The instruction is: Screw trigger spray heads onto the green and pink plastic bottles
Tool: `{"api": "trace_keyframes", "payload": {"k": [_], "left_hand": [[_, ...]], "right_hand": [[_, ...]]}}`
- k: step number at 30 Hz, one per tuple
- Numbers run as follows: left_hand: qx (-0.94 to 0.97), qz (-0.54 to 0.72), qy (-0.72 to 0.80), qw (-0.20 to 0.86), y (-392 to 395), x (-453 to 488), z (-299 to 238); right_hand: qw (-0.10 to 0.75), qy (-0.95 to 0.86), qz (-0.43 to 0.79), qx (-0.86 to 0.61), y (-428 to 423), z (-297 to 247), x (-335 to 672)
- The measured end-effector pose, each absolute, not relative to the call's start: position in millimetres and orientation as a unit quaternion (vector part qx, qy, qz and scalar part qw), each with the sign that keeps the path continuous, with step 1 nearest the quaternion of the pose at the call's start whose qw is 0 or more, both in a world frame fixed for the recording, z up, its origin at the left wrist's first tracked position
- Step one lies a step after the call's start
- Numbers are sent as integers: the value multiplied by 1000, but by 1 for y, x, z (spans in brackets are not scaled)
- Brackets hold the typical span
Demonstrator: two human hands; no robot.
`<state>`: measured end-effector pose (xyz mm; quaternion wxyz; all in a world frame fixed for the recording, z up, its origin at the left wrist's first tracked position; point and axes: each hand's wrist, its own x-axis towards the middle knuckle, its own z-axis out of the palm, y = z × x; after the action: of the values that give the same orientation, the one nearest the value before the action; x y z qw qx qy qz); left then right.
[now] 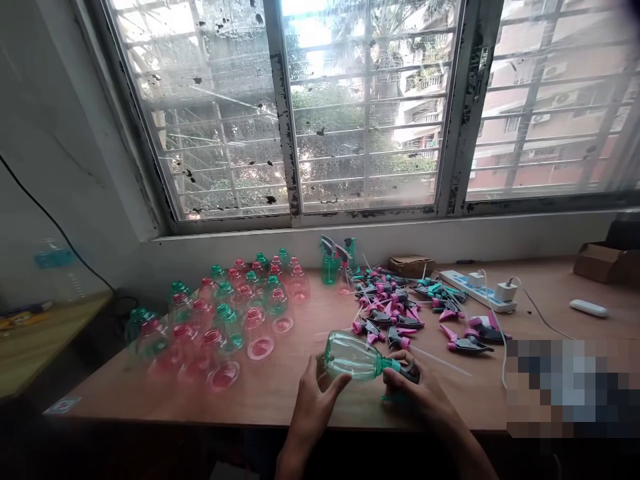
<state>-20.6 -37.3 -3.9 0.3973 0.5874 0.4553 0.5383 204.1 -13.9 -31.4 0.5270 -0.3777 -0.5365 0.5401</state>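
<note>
A clear green plastic bottle [356, 357] lies on its side above the near edge of the wooden table [280, 393]. My left hand [315, 399] grips its body from below, fingers wrapped round it. My right hand [415, 390] is closed on the black and green spray trigger head [406, 371] at the bottle's neck. Behind the hands lies a heap of loose pink, teal and black trigger heads [395, 307].
Several open green and pink bottles [220, 320] stand in a cluster at the left. Two finished spray bottles [336, 265] stand by the window sill. A white power strip [477, 290], a cardboard box [603, 261] and a white remote [589, 308] are at the right.
</note>
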Motion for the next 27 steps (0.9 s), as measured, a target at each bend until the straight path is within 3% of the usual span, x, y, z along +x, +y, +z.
{"api": "trace_keyframes", "payload": {"k": [5, 27], "left_hand": [[582, 548, 441, 406, -18, -21, -2], [617, 529, 444, 378, -26, -30, -11]], "right_hand": [[561, -489, 569, -350, -8, -32, 191], [534, -548, 513, -390, -17, -35, 192]]}}
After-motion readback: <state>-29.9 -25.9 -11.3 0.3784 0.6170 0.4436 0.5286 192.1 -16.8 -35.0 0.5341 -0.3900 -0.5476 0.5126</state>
